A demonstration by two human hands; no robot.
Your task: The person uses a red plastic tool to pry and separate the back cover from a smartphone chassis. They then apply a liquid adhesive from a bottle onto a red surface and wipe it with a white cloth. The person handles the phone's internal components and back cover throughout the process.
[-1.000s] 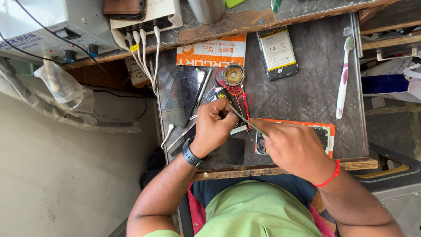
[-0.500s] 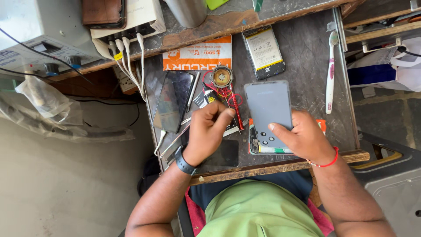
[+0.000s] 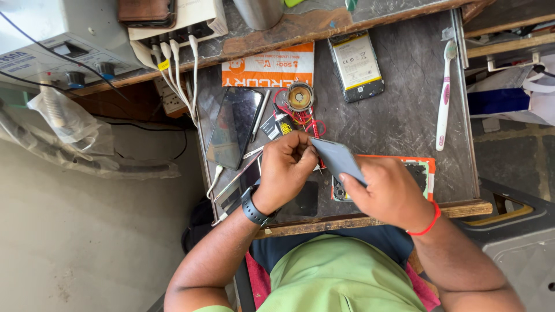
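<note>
Currently, both hands, left point(image 3: 289, 167) and right point(image 3: 388, 190), grip the grey phone panel point(image 3: 338, 160) above the orange-edged mat point(image 3: 425, 167).

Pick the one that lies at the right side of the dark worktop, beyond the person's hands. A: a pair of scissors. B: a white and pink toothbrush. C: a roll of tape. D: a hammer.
B: a white and pink toothbrush lies lengthwise near the right edge of the worktop, apart from the right hand that holds the grey phone back cover.
</note>
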